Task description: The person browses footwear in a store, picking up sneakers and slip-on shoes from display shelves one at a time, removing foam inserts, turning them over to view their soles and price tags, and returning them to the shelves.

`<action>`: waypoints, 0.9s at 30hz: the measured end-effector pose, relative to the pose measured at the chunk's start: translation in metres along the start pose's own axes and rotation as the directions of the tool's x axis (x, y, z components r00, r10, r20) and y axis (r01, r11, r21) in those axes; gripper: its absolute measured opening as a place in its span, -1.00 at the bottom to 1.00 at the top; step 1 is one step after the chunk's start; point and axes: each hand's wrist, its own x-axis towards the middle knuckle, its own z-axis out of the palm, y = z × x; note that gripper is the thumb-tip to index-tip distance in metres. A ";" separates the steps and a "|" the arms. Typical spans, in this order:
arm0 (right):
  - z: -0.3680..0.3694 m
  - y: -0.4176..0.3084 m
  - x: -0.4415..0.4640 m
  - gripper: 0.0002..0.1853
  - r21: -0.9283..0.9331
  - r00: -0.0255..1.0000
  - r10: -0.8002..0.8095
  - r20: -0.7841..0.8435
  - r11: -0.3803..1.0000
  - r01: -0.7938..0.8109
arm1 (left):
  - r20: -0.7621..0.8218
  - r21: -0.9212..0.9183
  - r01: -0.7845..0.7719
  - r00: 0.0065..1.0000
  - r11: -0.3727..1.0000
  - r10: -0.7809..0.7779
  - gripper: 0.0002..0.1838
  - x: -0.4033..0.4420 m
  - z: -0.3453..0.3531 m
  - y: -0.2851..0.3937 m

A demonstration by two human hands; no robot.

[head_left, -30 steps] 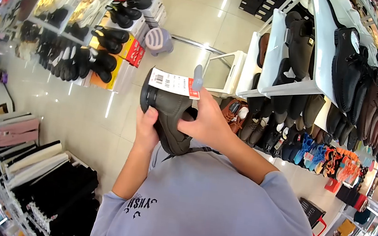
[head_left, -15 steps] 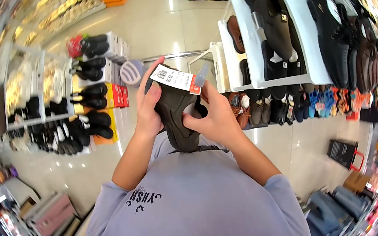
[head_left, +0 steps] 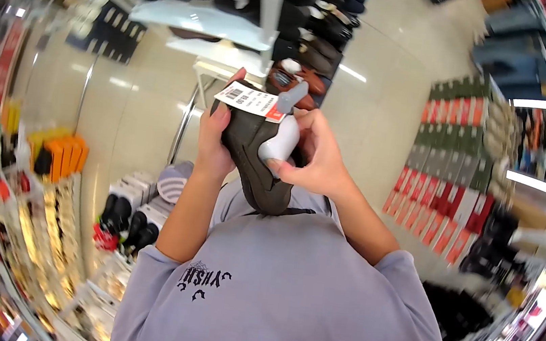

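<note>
A dark brown shoe (head_left: 253, 176) is held in front of my chest, its toe pointing down toward me. My left hand (head_left: 218, 138) is wrapped around the shoe's left side, with the fingertips near its upper end. My right hand (head_left: 319, 154) grips the other side, the thumb pressed at the opening beside a white stuffing piece (head_left: 281, 140). Its other fingers are partly hidden behind the shoe. A white and red price tag (head_left: 248, 98) lies across the upper end, next to a grey translucent plastic piece (head_left: 291, 96).
White shelves (head_left: 202, 24) with dark shoes stand ahead, with brown shoes (head_left: 297, 81) beside them. Stacked shoeboxes (head_left: 447, 165) line the right. Black shoes (head_left: 119, 213) and orange boxes (head_left: 64, 157) are on the left. Pale floor tiles (head_left: 376, 108) run between the displays.
My view has turned to the right, so the shelves have swung leftward and the stacked shoeboxes show. Both hands still hold the shoe; more of the white stuffing shows at its opening.
</note>
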 end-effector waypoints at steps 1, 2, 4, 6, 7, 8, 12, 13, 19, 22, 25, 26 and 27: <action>-0.005 0.004 -0.014 -0.46 0.069 0.993 -0.076 -0.095 0.994 0.083 | 0.071 -0.003 0.022 0.997 1.000 -0.022 -0.16 0.003 0.013 -0.006; -0.010 0.005 -0.026 -0.45 0.127 0.970 -0.151 -0.190 0.976 0.177 | 0.139 -0.004 0.040 0.989 0.999 -0.039 -0.16 0.007 0.025 -0.013; -0.022 0.001 -0.051 -0.45 0.165 0.957 -0.150 -0.248 0.967 0.194 | 0.224 0.036 0.075 0.971 0.997 -0.081 -0.15 0.011 0.042 -0.027; -0.034 0.000 -0.071 -0.46 0.146 0.920 -0.167 -0.354 0.962 0.230 | 0.304 0.086 0.125 0.942 0.988 -0.145 -0.14 0.014 0.065 -0.038; -0.042 0.003 -0.080 -0.46 0.148 0.912 -0.171 -0.373 0.959 0.240 | 0.320 0.113 0.145 0.931 0.983 -0.174 -0.13 0.016 0.079 -0.042; -0.050 0.007 -0.087 -0.45 0.086 0.893 -0.191 -0.408 0.965 0.246 | 0.330 0.123 0.146 0.927 0.982 -0.179 -0.13 0.016 0.089 -0.050; -0.092 0.003 -0.112 -0.41 -0.125 0.845 -0.229 -0.484 0.973 0.192 | 0.324 0.055 0.116 0.937 0.992 -0.128 -0.21 0.020 0.130 -0.086; -0.105 -0.004 -0.119 -0.39 -0.127 0.814 -0.249 -0.524 0.968 0.215 | 0.202 0.039 0.125 0.971 0.991 -0.130 -0.25 0.021 0.145 -0.096; -0.300 -0.041 -0.228 -0.41 -0.292 0.429 -0.439 -0.789 0.884 0.366 | -0.115 -0.208 0.118 0.983 0.971 -0.144 -0.26 0.050 0.112 -0.138; -0.380 -0.031 -0.270 -0.41 -0.309 0.361 -0.326 -0.874 0.945 0.105 | 0.399 -0.427 0.160 0.917 0.890 0.027 -0.24 0.045 0.139 -0.159; -0.410 -0.027 -0.271 -0.50 -0.198 0.423 -0.248 -0.872 0.967 0.159 | 0.339 -0.500 0.143 0.940 0.854 0.041 -0.15 0.052 0.200 -0.174; -0.408 -0.026 -0.263 -0.53 -0.175 0.440 -0.243 -0.865 0.966 0.188 | 0.363 -0.491 0.148 0.931 0.859 0.047 -0.15 0.056 0.219 -0.174; -0.409 -0.019 -0.258 -0.54 -0.139 0.495 -0.241 -0.835 0.962 0.233 | 0.386 -0.516 0.167 0.921 0.840 0.054 -0.16 0.061 0.236 -0.176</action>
